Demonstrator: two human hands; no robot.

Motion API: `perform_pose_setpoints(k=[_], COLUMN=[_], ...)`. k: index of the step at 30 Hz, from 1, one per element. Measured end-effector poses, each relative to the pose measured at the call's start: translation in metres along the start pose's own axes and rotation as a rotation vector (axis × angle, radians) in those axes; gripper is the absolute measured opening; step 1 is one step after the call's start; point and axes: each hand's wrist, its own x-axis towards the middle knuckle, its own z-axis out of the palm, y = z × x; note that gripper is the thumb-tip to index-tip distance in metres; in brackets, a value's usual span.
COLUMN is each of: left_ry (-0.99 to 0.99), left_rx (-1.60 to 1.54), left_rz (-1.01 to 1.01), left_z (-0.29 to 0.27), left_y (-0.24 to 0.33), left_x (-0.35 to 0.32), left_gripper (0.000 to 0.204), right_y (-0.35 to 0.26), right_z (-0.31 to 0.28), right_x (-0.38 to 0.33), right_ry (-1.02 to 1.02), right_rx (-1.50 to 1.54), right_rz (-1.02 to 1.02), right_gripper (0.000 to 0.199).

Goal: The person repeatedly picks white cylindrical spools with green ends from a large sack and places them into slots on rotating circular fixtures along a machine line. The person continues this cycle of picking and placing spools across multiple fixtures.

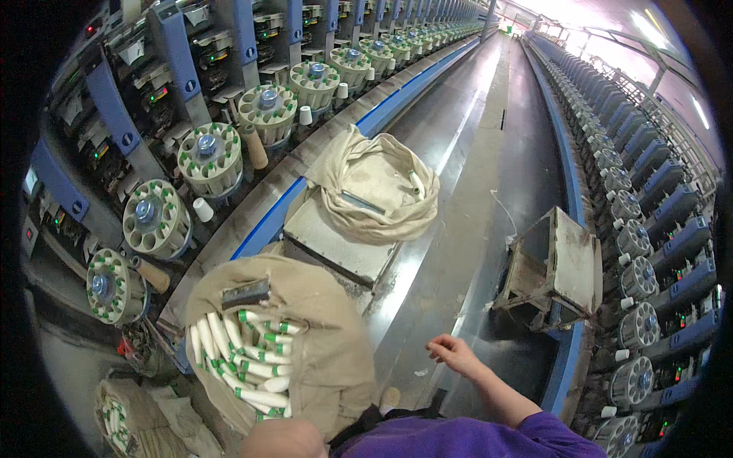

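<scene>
Down the aisle floor (466, 153) between two long rows of winding machines we stand with a cloth sack (305, 320) of bobbins (252, 366) against our body at the lower edge of the view. The sack's mouth gapes toward the left machine row (191, 107), probably so the white bobbins with green ends can be drawn out on the side where the round magazines (210, 156) sit. Our right hand (452, 351) is stretched out over the floor, well apart from the sack, fingers loosely curled and grasping nothing that we can see; it seems simply held out to the side for balance.

Our left hand is not in view; it may be under or behind the sack, but we cannot tell. A rounded pale shape at the bottom edge is cut off and hard to name. A second sack (378, 187), slumped and mostly empty, lies on a flat cart (328, 244) just ahead, near the left edge of the floor. A small wooden stool (553, 271) stands by the right machine row (649, 229). At the lower left corner a further bag (126, 424) of bobbins is partly hidden in shadow. The far aisle end washes out in glare.
</scene>
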Motion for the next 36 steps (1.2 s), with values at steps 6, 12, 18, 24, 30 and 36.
perform_pose_setpoints(k=[6, 12, 18, 24, 30, 36], left_ry=[0.708, 1.773, 1.819, 2.001, 2.004, 2.209], left_rx=[0.423, 0.96, 1.108, 1.021, 1.376, 1.118], left_rz=[0.123, -0.813, -1.159, -1.392, -1.721, -0.892], left_z=[-0.164, -0.373, -0.431, -0.519, -0.557, -0.525], left_y=[-0.048, -0.159, -0.205, -0.226, -0.255, -0.255], left_x=[-0.065, -0.205, -0.282, -0.263, -0.283, -0.235], left_gripper=[0.026, 0.042, 0.095, 0.08, 0.053, 0.053], right_y=[-0.004, -0.009, -0.038, -0.073, -0.041, -0.06], right_z=[-0.041, -0.12, -0.2, -0.254, -0.258, -0.281], right_x=[0.069, 0.149, 0.326, 0.559, 0.673, 0.667], right_ry=[-0.229, -0.082, 0.268, 0.37, 0.159, 0.198], right_rx=[-0.104, 0.048, -0.092, -0.281, -0.545, -0.27], right_rz=[0.252, 0.312, 0.118, -0.14, 0.015, 0.078], right_gripper=[0.032, 0.032, 0.055, 0.094, 0.08, 0.051])
